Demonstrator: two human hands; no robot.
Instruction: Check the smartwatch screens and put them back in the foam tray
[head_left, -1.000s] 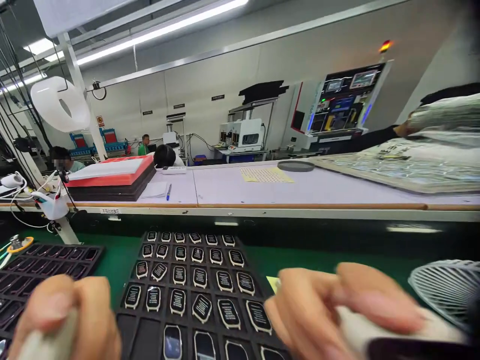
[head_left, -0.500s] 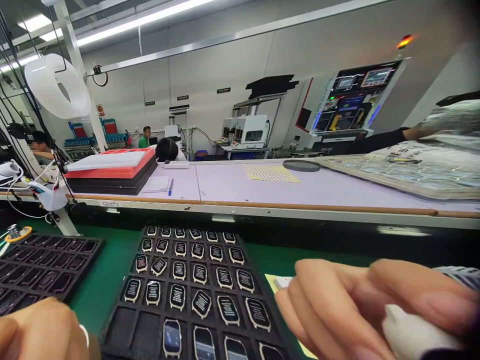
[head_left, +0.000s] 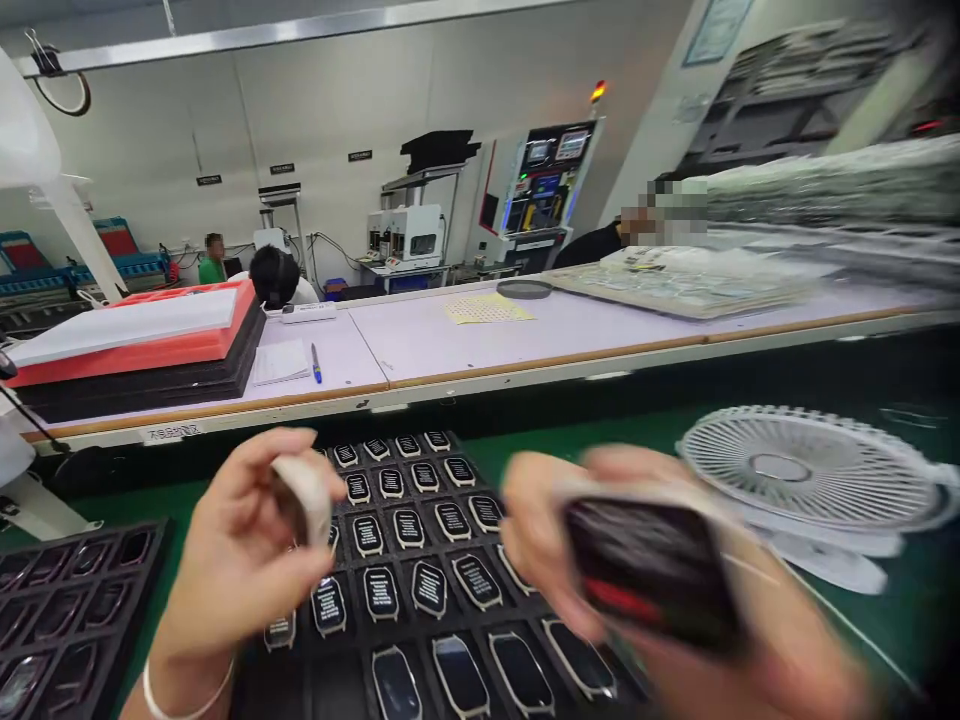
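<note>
My left hand (head_left: 251, 540) is raised over the left edge of a black compartment tray (head_left: 337, 685), its thumb and fingers closed around a pale-framed watch (head_left: 311, 495) seen nearly edge-on. My right hand (head_left: 544, 535), blurred by motion, grips a dark-screened device with a pale frame (head_left: 652, 570); a red patch shows on its screen, and its exact kind is unclear. Rows of watches (head_left: 381, 592) fill much of the tray beneath. Most show white text, while those in the nearest row (head_left: 459, 672) have dark screens. Part of the tray is hidden behind my hands.
A second black tray (head_left: 142, 590) of dark watches lies at left. On the right stands a white fan (head_left: 814, 465) with a round grille. A raised shelf (head_left: 420, 350) crosses ahead, bearing red and black foam sheets (head_left: 202, 335), a pen (head_left: 316, 364) and a wrapped panel (head_left: 675, 285).
The view has swung right, bringing the fan in. My left hand rose from the lower left corner and now shows a watch. A dark screen now shows in my right hand.
</note>
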